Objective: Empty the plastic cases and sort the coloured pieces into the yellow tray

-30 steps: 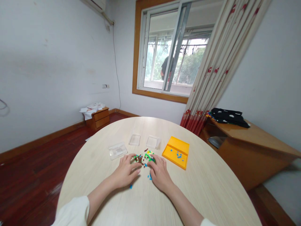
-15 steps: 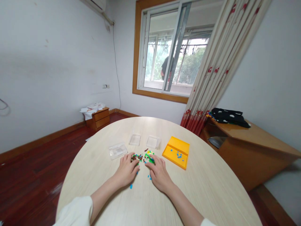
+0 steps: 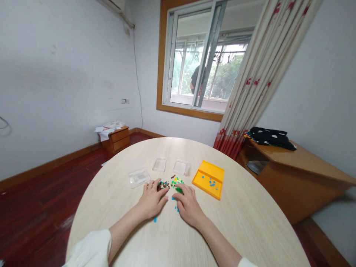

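My left hand (image 3: 152, 199) rests on the table with its fingers apart, beside a heap of small brown pieces (image 3: 164, 184) mixed with a few other colours. Its fingertips partly cover that heap. Opposite it, my right hand (image 3: 189, 204) has its fingers spread and curved over small green and yellow pieces (image 3: 177, 181). A small blue piece (image 3: 172, 198) lies by the right fingertips. Nearer to me, another blue piece (image 3: 155, 219) lies below the left hand. Whether either hand pinches a tiny piece, I cannot see; both look loose.
An open yellow case (image 3: 209, 180) with several blue pieces in it lies to the right. Three clear plastic boxes, the left box (image 3: 139, 178), the middle box (image 3: 160, 164) and the right box (image 3: 181, 167), stand behind the heaps on the round table (image 3: 239, 222).
My left hand has shifted slightly right, its thumb and index finger nearer the right hand. A blue piece now shows by the right fingertips. My right hand has hardly moved.
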